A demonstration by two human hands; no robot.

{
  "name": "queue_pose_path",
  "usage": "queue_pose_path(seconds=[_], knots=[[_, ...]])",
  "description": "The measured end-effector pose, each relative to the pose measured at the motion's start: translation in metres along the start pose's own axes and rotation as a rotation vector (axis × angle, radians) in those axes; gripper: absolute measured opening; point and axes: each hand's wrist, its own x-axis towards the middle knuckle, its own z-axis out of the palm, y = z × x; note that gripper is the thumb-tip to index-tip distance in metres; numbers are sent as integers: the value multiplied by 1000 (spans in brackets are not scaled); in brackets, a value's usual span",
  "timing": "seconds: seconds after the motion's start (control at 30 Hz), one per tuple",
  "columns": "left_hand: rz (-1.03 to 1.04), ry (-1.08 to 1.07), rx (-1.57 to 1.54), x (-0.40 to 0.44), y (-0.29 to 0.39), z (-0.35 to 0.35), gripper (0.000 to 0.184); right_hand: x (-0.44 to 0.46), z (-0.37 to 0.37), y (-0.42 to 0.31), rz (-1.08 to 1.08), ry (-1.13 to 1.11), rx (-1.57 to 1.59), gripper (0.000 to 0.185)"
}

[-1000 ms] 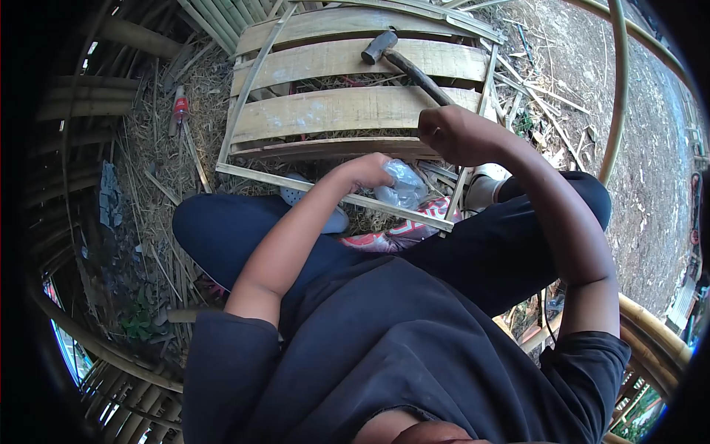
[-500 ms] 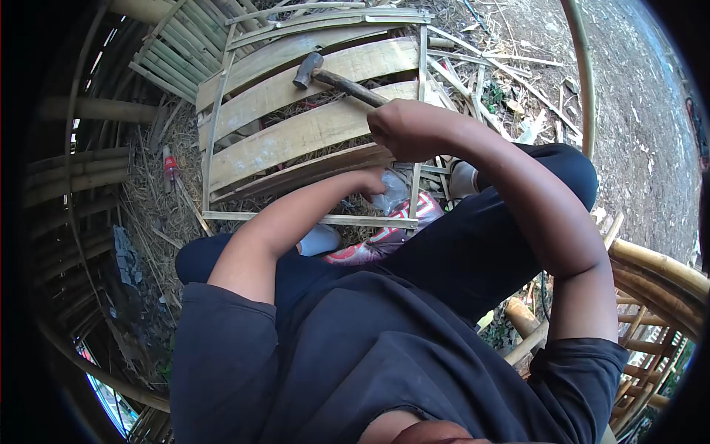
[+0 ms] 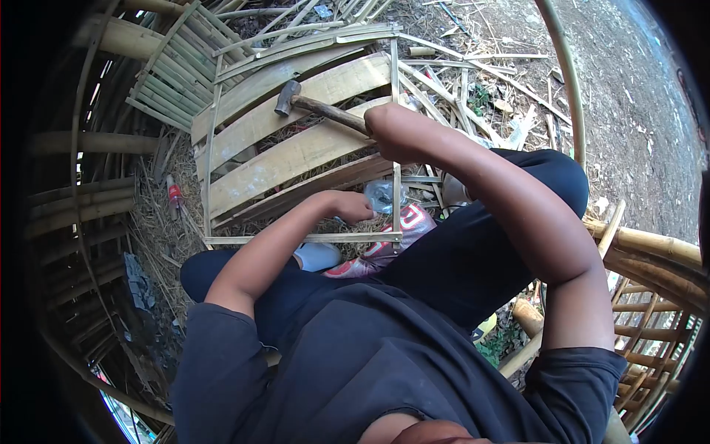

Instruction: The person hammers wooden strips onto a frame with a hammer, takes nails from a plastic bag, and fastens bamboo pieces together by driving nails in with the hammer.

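My right hand point(image 3: 392, 132) is wrapped round the wooden handle of a hammer point(image 3: 325, 111), whose dark metal head lies over the slats at upper left. Below it, my left hand point(image 3: 353, 208) is closed, fingers curled; what is in it, if anything, is too small to make out. A clear plastic bag point(image 3: 384, 195) lies just right of the left hand. Both hands are over a thin bamboo frame point(image 3: 303, 238), which lies around a low platform of pale wooden slats point(image 3: 288, 159). A red and white printed sack point(image 3: 410, 222) shows under the frame's near right corner.
A bundled bamboo panel point(image 3: 181, 66) stands at upper left. A bottle with a red label point(image 3: 174, 194) lies on straw at left. Bamboo offcuts point(image 3: 473, 118) are scattered beyond the frame's right side. A curved bamboo pole point(image 3: 566, 74) rises at right. My crossed legs are below the frame.
The view has shifted, so the slats and frame appear turned and further left. My left hand has come away from the plastic bag. The hammer is still in my right hand.
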Motion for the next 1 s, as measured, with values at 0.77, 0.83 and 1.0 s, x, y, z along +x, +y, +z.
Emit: queue_pose_path(seconds=[0.77, 0.83, 1.0], knots=[[-393, 1835, -126, -204, -245, 42, 54, 11, 24, 13, 315, 238, 285, 33], [-459, 1781, -165, -205, -249, 43, 56, 16, 29, 23, 284, 333, 181, 31], [-414, 1773, -331, -200, -263, 46, 53, 23, 29, 46, 370, 451, -20, 35]])
